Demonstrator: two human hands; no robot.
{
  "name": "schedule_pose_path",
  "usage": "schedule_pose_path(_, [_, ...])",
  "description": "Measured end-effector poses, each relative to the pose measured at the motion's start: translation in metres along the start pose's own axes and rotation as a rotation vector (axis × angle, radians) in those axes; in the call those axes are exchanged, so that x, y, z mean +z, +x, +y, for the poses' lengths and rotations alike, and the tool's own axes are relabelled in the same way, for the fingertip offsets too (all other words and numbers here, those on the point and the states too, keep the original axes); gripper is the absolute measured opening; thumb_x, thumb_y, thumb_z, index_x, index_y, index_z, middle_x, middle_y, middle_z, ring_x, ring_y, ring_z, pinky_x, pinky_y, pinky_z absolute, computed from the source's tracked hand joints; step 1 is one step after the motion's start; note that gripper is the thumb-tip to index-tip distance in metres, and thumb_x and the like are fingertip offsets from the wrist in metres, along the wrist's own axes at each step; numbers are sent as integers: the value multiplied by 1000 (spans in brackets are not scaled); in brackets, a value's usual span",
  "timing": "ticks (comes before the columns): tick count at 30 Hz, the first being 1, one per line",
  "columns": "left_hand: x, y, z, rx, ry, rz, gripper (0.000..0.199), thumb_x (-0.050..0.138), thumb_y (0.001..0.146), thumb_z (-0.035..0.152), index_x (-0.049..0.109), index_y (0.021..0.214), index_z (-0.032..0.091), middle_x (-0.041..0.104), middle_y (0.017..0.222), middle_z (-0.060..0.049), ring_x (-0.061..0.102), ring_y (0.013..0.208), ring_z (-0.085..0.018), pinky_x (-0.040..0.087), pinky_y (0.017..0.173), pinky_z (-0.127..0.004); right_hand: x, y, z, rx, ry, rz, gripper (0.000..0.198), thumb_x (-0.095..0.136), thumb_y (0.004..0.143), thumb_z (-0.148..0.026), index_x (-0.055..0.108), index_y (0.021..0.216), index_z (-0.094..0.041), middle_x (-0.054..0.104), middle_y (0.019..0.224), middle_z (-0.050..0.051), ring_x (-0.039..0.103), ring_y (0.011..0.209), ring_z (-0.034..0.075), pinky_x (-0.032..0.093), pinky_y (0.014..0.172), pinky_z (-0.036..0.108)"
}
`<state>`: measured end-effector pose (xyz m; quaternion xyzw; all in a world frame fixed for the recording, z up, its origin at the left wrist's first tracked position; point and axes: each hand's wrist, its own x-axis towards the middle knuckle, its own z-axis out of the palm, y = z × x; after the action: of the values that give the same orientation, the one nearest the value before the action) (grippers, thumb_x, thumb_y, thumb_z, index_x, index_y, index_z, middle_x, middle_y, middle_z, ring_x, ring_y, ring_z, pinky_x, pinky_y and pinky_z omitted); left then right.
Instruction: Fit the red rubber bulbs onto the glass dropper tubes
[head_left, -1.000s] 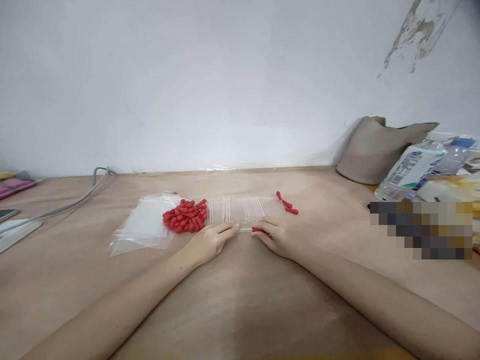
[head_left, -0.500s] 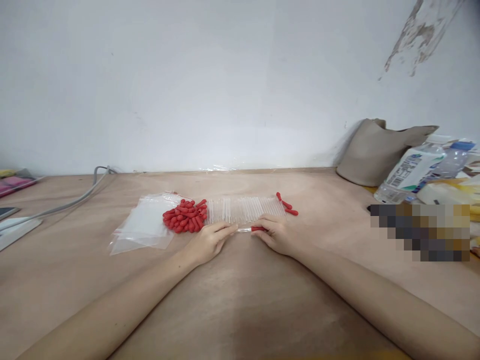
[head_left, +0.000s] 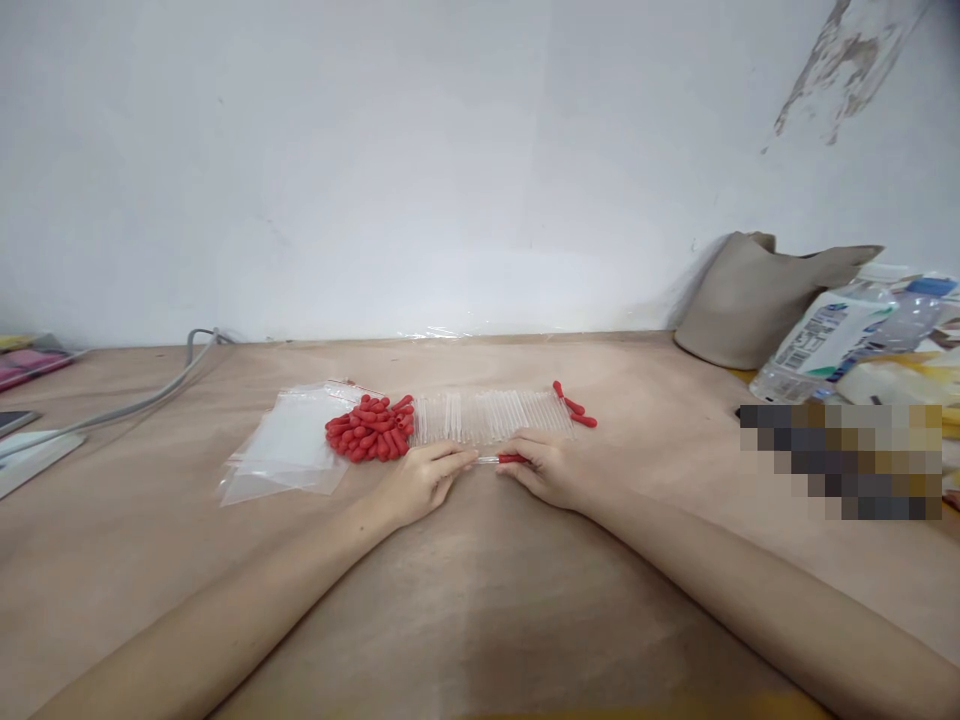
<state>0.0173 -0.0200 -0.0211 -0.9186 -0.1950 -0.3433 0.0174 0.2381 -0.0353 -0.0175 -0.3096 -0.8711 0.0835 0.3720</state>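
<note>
- The left hand [head_left: 429,478] held a clear tube [head_left: 488,460], its fingers closed around the tube's left end.
- The right hand [head_left: 544,470] gripped a red bulb [head_left: 513,458], its fingers wrapped around most of it, so that only part of the red showed.
- The tube ran level between the two hands, parallel to the far edge of the surface [head_left: 420,600], and met the bulb's left end; how deep it sat in the bulb could not be told.
- Just beyond the hands, toward the far edge, many loose tubes [head_left: 487,415] lay side by side in a row, most of them pointing at that edge.
- A pile of bulbs [head_left: 369,428] touched or nearly touched the row's left end, just beyond the left hand.
- Clear bags [head_left: 292,440] lay flat and overlapping to the left of the pile, partly under it.
- Three more bulbs [head_left: 574,407] lay at the row's right end, beyond the right hand; whether tubes were fitted in them was too small to tell.
- A grey cable [head_left: 150,400] curved from the far edge toward the left side of the surface, near a dark-faced phone [head_left: 15,423].
- Near the far right corner stood a beige container [head_left: 739,300], with a tilted, labelled bottle [head_left: 832,335] in front of it.
- A pale wall [head_left: 450,150] rose behind the far edge.
</note>
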Motion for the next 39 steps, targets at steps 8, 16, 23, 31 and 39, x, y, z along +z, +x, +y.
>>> schedule_pose_path(8, [2,2,1,-14,-3,8,24,43,86,13,59,104,13,63,82,-8,59,70,-13,50,61,-23,6,0,3,3,10,-2,12,51,84,-24,60,85,-17,59,78,5,55,71,14,46,65,25])
schedule_pose_path(16, [5,0,-2,-66,-20,-10,26,42,87,15,57,108,15,63,88,-8,60,75,-14,51,65,-25,5,3,7,23,122,48,14,52,83,-27,61,89,-18,59,78,4,56,70,14,47,64,27])
schedule_pose_path(23, [4,2,2,-173,-23,26,35,45,87,21,45,122,18,59,104,-9,58,91,-16,49,78,-30,6,16,4,355,502,246,30,64,73,-34,53,97,-20,61,77,1,58,70,13,47,65,27])
schedule_pose_path(31, [4,-1,1,-302,-34,-5,47,42,88,26,26,132,18,56,107,-10,54,95,-18,45,84,-36,-66,36,56,606,516,496,37,56,73,-47,54,98,-20,54,72,-2,50,60,9,42,58,22])
schedule_pose_path(39, [4,0,2,-341,-48,-84,43,40,89,28,30,129,19,56,108,-10,55,96,-19,45,84,-37,-67,18,107,861,-24,154,21,55,76,-33,58,87,-15,55,60,0,51,51,11,38,51,23])
